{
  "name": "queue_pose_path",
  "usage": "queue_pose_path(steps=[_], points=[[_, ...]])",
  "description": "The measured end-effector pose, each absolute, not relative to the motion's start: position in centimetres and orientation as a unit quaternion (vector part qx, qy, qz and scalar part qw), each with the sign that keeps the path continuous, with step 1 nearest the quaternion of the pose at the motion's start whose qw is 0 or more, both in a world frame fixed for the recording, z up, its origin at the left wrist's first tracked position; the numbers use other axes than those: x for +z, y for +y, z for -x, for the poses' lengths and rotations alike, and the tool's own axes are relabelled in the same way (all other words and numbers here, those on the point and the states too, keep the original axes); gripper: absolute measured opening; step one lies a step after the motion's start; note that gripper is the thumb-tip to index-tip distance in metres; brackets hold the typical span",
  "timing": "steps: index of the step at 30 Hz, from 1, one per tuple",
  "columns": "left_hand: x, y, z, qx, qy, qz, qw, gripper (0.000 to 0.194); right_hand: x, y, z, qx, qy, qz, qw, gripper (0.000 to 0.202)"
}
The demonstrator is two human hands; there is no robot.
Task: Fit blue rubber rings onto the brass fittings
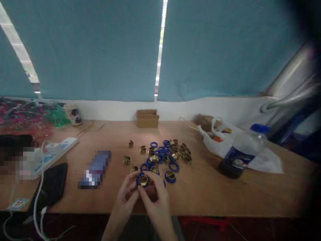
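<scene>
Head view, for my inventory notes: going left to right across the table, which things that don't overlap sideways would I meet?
White power strip, blurred phone-like slab, leftmost brass-coloured piece, cardboard box, bottle of dark liquid.

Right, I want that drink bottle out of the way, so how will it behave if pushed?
The bottle shows dark liquid low down beneath a clear upper part, so a low push would probably slide it, while a high one might tip it. Its clear, seemingly plastic wall may give slightly when squeezed.
</scene>
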State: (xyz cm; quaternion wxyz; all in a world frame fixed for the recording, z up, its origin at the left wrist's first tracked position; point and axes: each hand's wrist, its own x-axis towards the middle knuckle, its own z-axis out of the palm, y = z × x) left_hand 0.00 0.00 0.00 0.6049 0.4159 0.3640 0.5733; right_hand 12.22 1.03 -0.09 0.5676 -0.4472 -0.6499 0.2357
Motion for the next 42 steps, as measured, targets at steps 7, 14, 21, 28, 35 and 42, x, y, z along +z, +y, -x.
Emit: queue_pose_path(steps=[7,14,21,28,35,42], points=[[-0.5,-1.1,0.1,0.584,0.377,-0.401,0.597,0.034,0.0,0.1,-13.2,0.227,-0.672,0.424,0.563,0.040],[0.8,-2.3,-0.4,0.566,0.366,-0.433,0.599,0.032,0.8,-1.5,-15.0,0.397,-0.638,0.394,0.529,0.041],[1.6,-3.8,-1.3,0.532,0.350,-0.438,0.635,0.032,1.1,-2.9,-15.9,0.381,-0.619,0.430,0.535,0.022],[2.0,-4.5,-1.1,0.515,0.331,-0.454,0.647,0.034,1.8,-3.8,-15.5,0.476,-0.563,0.416,0.531,0.025],[1.7,-4.5,-1.4,0.512,0.320,-0.460,0.651,0.036,1.7,-3.9,-15.8,0.481,-0.572,0.419,0.515,0.024],[1.6,-4.5,-0.9,0.482,0.333,-0.482,0.651,0.044,1.5,-4.2,-16.9,0.451,-0.622,0.426,0.478,0.027]])
